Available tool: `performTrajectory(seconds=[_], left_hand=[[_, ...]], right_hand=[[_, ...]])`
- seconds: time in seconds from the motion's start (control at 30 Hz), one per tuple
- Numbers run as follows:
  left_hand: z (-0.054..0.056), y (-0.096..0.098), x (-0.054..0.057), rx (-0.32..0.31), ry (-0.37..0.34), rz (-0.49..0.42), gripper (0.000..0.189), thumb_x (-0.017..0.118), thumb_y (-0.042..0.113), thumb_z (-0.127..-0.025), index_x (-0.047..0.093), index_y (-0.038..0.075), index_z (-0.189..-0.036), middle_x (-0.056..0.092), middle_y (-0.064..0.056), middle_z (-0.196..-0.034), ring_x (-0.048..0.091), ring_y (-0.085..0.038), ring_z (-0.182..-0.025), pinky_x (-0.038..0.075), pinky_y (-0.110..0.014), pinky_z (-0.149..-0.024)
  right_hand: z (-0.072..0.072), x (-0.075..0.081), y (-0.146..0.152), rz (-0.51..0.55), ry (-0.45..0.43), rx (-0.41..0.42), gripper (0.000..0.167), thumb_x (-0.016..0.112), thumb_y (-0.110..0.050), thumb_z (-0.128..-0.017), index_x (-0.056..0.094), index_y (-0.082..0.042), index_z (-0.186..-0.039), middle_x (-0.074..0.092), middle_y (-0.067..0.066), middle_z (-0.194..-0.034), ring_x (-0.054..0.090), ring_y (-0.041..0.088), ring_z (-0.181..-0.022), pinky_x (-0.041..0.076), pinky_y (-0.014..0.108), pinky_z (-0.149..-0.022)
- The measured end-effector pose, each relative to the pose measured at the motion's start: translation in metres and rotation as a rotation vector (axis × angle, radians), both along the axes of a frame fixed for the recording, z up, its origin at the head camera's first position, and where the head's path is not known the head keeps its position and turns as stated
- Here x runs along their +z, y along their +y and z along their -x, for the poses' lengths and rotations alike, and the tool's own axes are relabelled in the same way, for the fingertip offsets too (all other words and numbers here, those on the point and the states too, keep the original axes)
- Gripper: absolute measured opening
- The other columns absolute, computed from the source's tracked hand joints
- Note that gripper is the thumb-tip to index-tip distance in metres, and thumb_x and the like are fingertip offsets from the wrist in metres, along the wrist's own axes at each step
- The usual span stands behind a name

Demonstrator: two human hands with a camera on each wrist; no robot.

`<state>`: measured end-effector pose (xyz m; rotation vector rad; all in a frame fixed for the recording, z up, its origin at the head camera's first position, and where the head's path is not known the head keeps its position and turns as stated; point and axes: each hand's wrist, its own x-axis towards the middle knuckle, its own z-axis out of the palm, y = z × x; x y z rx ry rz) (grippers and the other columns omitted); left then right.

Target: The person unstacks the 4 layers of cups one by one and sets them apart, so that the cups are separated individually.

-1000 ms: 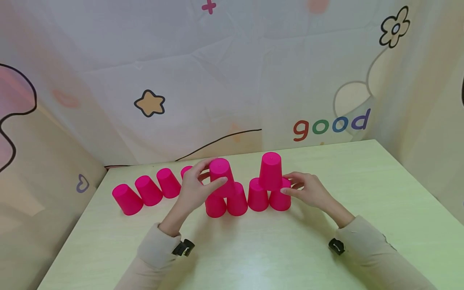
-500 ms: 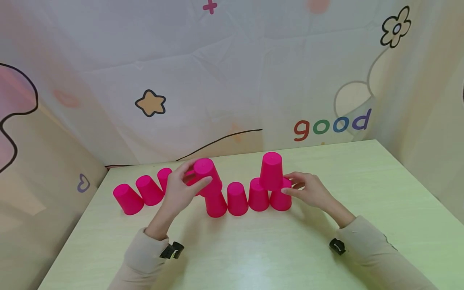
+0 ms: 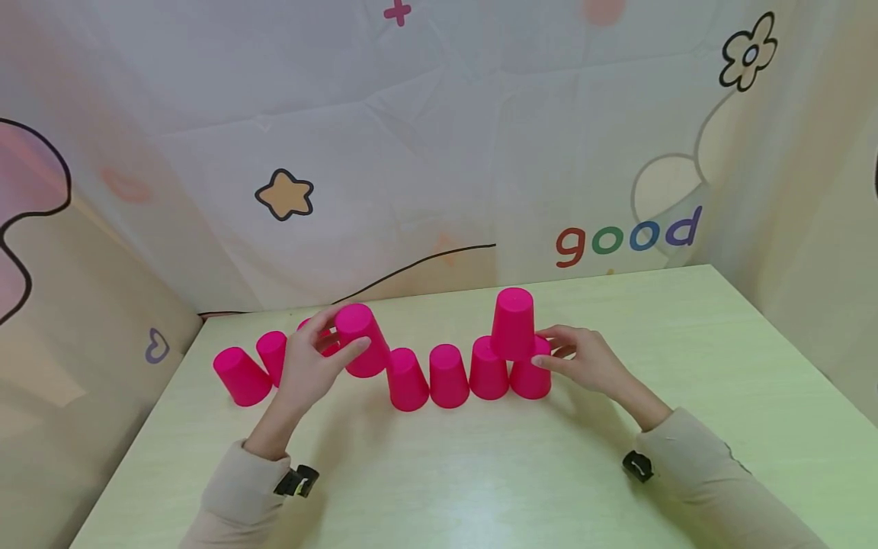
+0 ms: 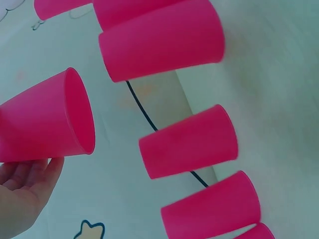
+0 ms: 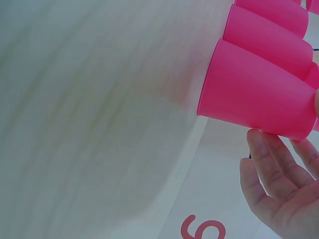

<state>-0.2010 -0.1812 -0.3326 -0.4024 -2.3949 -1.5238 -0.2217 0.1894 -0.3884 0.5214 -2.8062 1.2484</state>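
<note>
My left hand [image 3: 312,362] grips an upside-down pink cup [image 3: 362,343] between thumb and fingers, raised left of the row. In the left wrist view the held cup [image 4: 40,119] hangs apart from the standing cups, its open rim showing. My right hand [image 3: 583,358] holds the rightmost cup [image 3: 530,381] of the row, thumb in front and fingers behind. In the right wrist view, fingertips lie against this cup [image 5: 259,94] near its base. An upper cup [image 3: 513,324] rests across it and the neighbouring cup [image 3: 488,374].
Two more upside-down cups, one at the row's left end [image 3: 408,381] and one beside it [image 3: 449,377], carry nothing on top. Several cups stand farther left, including a leftmost cup [image 3: 242,377]; my left hand partly hides others. A printed cloth [image 3: 425,152] hangs behind the table [image 3: 480,473].
My left hand has carried its cup leftward, from above the two left cups of the row to beside them. The right hand and the cups near it have stayed put.
</note>
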Motion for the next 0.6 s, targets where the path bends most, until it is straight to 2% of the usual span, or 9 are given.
performTrajectory(seconds=[0.17,0.43,0.6], left_hand=[[0.001,-0.011,-0.007,0.038,-0.015,0.014,0.053,0.072,0.014,-0.078,0.050,0.006,-0.126,0.058,-0.012,-0.113,0.057,-0.024,-0.100,0.050,-0.036,-0.082],[0.006,-0.027,-0.017,0.089,-0.058,0.045,0.055,0.072,0.019,-0.079,0.048,0.006,-0.127,0.056,-0.012,-0.115,0.055,-0.027,-0.101,0.050,-0.021,-0.073],[0.011,-0.035,-0.023,0.125,-0.109,0.061,0.057,0.072,0.022,-0.079,0.047,0.006,-0.128,0.054,-0.012,-0.117,0.053,-0.027,-0.102,0.050,-0.026,-0.075]], right_hand=[[0.000,0.000,0.001,-0.006,0.000,-0.006,0.046,0.070,-0.020,-0.080,0.056,0.001,-0.119,0.063,0.014,-0.101,0.060,0.025,-0.085,0.052,0.035,-0.071],[0.000,0.001,0.000,-0.007,0.011,-0.006,0.045,0.069,-0.019,-0.081,0.056,0.002,-0.118,0.063,0.014,-0.101,0.060,0.025,-0.084,0.052,0.035,-0.071],[0.000,0.000,0.001,-0.009,0.019,-0.007,0.045,0.070,-0.018,-0.080,0.056,0.002,-0.118,0.063,0.014,-0.100,0.060,0.024,-0.084,0.052,0.034,-0.071]])
